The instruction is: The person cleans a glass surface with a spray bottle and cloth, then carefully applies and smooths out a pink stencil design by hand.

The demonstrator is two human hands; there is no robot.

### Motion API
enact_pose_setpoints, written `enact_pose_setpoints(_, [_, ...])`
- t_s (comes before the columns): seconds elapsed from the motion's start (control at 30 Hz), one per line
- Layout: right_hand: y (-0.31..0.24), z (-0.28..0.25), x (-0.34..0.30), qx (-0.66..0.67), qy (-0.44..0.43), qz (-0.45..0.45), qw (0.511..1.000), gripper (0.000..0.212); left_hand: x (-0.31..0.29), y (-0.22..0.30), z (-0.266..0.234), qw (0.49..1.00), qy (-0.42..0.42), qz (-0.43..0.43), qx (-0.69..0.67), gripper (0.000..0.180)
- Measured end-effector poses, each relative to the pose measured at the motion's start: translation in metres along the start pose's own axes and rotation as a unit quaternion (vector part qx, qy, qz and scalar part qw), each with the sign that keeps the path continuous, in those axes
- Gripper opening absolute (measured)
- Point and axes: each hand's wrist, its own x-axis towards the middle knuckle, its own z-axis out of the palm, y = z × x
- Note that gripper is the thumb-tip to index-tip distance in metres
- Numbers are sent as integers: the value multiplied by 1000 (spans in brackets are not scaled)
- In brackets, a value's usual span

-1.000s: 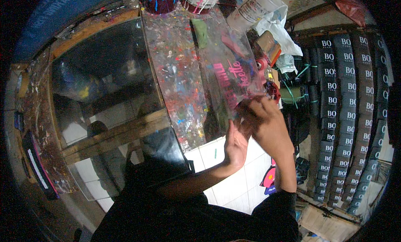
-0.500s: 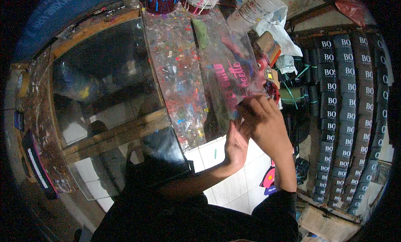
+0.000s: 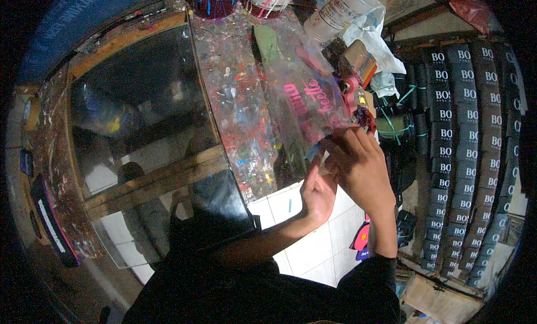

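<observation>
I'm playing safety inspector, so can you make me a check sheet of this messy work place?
Surface: paint-spattered board; a clear reflective panel lies to its left.
Things in hand: clear plastic sheet with pink lettering.
Clutter: blue-streaked tub, pink-streaked tub, see-through container, white plastic bag, all around the board's far end and right side.
Hands: left hand and right hand close together at the sheet's near end; fingers partly hide the grip.
Cables: nothing seen.
Surroundings: white tiled floor below; tall stacks of dark, lettered items at right.
</observation>
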Motion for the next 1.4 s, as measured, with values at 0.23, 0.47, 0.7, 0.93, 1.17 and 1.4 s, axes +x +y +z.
enact_pose_setpoints(0.23, [-8,0,4,16,5,-11,1000,33,5,-11,-26,998,-53,3,18,60])
enact_pose_setpoints(0.47, [-5,4,1,12,19,7,1000,33,3,-15,-29,998,-36,-3,56,62])
enact_pose_setpoints(0.7, [-7,-1,1,51,-20,-5,998,32,5,-14,-23,996,-50,26,73,66])
enact_pose_setpoints(0.93, [-5,1,3,15,-17,-3,1000,28,4,-16,-20,994,-79,60,42,67])
enact_pose_setpoints(1.17, [-5,3,4,54,-22,-10,998,36,4,-10,-17,997,-4,-8,74,62])
enact_pose_setpoints(1.4, [-7,-3,2,46,-21,3,999,41,7,-12,-29,991,-63,42,114,57])
